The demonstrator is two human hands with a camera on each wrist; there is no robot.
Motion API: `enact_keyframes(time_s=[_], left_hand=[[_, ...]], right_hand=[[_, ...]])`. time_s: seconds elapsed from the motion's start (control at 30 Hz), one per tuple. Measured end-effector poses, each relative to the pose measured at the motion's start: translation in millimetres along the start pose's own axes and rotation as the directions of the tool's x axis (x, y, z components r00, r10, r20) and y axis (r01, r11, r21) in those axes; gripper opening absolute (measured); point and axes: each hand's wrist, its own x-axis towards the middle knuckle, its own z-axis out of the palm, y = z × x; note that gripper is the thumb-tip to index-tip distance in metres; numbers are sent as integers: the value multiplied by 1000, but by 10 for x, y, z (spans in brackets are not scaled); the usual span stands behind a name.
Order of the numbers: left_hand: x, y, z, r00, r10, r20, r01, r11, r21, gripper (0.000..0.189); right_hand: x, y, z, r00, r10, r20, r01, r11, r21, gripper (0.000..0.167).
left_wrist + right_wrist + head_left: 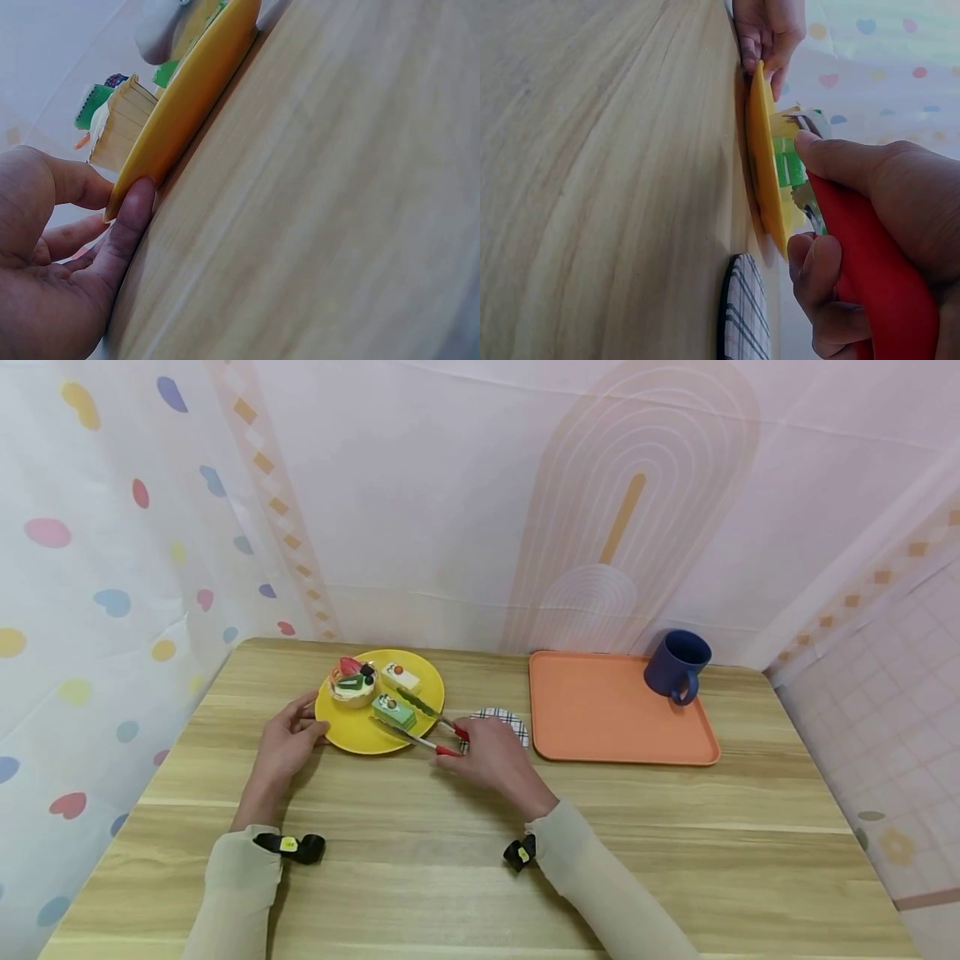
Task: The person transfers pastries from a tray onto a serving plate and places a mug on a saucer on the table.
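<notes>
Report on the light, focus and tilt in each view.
Head: soft light, a dark shadow beside the left sleeve, the blue mug clear-edged; left wrist: dimmer, steeply tilted, the tabletop grain blurring toward the lower right; right wrist: also steeply tilted, the dots on the pale backdrop looking soft behind the red tongs handle.

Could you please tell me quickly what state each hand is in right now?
Left hand: closed, pinching the yellow plate at its edge.
Right hand: closed, holding the red-handled tongs, tips either side of the green cake.
</notes>
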Motion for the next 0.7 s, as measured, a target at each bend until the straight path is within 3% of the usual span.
enact_keyframes(time_s=[0.43,0.7], left_hand=[[-2,-4,10,1000,-7,-8,7,1000,-7,62],[3,1,2,1000,-6,-3,6,1000,-10,62]], right_hand=[[-134,27,-99,999,-25,-36,25,1000,14,44],[-209,49,-159,999,-4,-53,6,999,36,60]])
